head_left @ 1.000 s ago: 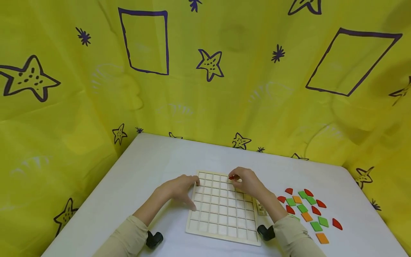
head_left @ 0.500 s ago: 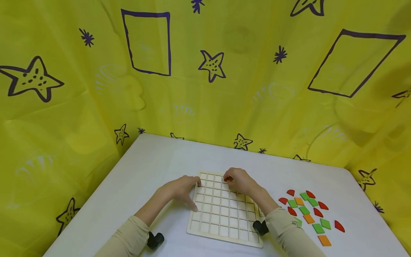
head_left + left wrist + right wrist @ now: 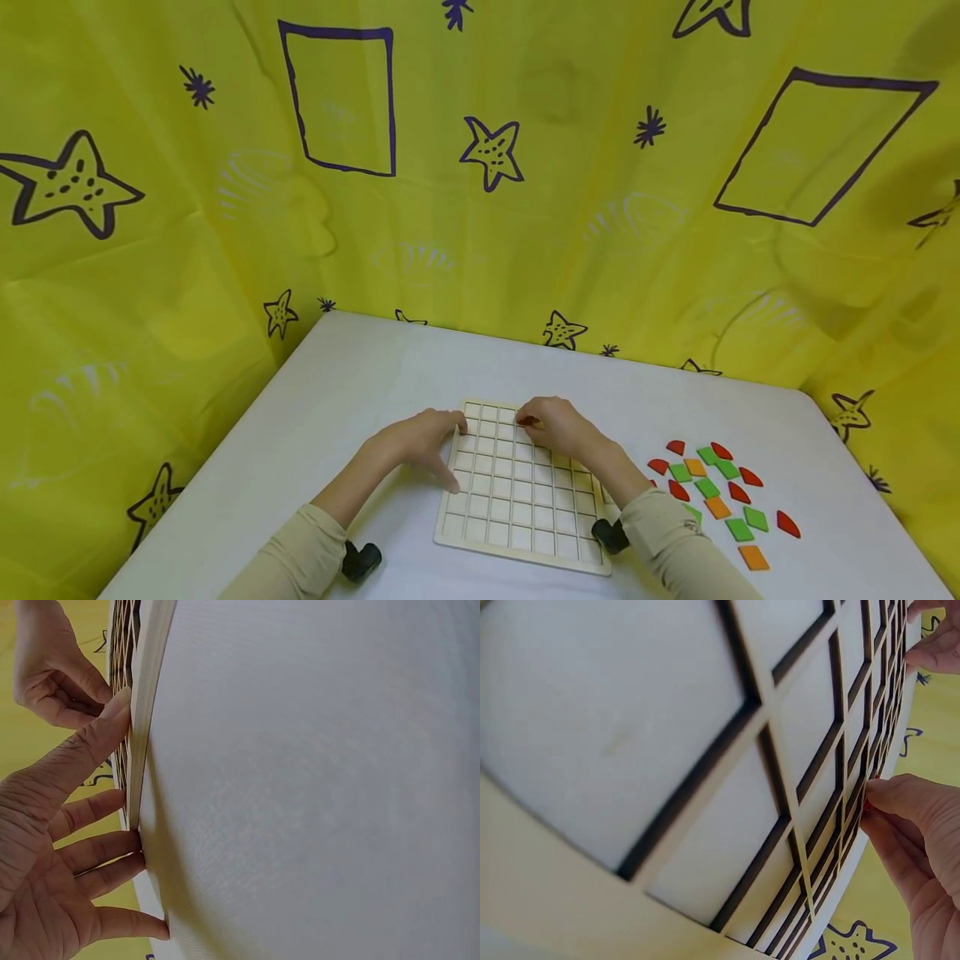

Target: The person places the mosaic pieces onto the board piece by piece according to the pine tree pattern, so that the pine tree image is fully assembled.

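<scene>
A pale wooden grid board [image 3: 510, 492] with square cells lies on the white table. My left hand [image 3: 423, 442] rests along its left edge, thumb and fingers spread apart. In the left wrist view, the thumb of my left hand [image 3: 67, 817] touches the rim and the other fingers reach straight to the board's side and the table. Over the board's far edge, my right hand [image 3: 557, 427] pinches a small red piece [image 3: 528, 421] between thumb and fingertips. The fingers mostly cover this red piece [image 3: 868, 804] in the right wrist view, down close to the grid.
Red rounded wedges [image 3: 787, 524], green tiles [image 3: 738, 529] and orange tiles [image 3: 753, 557] lie scattered on the table [image 3: 375, 367] to the right. Black wrist devices [image 3: 362, 562] sit by both forearms. A yellow patterned curtain [image 3: 420, 208] encloses the back and sides.
My right hand has moved a little left along the board's far edge and slightly lower, still pinching the red piece. My left hand has stayed at the left edge.
</scene>
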Demonstrator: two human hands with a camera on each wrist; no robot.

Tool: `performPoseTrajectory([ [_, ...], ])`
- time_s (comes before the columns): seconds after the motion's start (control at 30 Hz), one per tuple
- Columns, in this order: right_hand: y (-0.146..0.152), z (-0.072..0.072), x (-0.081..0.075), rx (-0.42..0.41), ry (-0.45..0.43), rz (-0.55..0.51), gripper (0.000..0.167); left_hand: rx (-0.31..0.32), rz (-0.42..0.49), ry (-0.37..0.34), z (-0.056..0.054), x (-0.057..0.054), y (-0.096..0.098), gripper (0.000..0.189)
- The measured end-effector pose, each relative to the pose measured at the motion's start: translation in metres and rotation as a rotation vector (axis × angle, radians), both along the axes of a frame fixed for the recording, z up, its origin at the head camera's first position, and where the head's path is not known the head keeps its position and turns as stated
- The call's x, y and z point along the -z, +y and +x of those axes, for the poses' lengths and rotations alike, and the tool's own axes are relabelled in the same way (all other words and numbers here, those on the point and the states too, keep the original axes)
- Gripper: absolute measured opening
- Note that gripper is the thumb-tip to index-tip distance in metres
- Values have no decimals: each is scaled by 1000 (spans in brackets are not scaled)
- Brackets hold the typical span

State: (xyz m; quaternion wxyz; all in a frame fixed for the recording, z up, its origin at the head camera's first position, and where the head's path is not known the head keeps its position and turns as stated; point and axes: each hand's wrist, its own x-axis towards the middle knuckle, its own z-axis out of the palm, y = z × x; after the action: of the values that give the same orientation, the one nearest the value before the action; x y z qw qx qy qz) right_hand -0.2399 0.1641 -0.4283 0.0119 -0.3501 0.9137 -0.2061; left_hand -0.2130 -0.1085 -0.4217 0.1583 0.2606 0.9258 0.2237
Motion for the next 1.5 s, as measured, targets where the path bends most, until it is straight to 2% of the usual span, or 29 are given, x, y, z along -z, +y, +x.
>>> performPoseTrajectory([
  [0.17, 8, 8, -2, 47, 9, -24, 18, -4, 13, -27, 3, 3, 2, 70],
  [0.3, 18, 16, -4, 85, 31, -68, 19, 1, 8, -17, 4, 4, 3, 70],
  [0.6, 34, 33, -10, 134, 25, -48, 23, 6, 1, -2, 3, 3, 0, 69],
  [0.83, 57, 51, -20, 192, 87, -79, 20, 6, 8, -5, 3, 2, -1, 69],
  [1.0, 71, 62, -24, 204, 127, -86, 18, 2, 0, -3, 1, 2, -1, 69],
  [1.5, 112, 93, -18, 197, 165, -151, 17, 6, 16, -16, -1, 2, 1, 70],
])
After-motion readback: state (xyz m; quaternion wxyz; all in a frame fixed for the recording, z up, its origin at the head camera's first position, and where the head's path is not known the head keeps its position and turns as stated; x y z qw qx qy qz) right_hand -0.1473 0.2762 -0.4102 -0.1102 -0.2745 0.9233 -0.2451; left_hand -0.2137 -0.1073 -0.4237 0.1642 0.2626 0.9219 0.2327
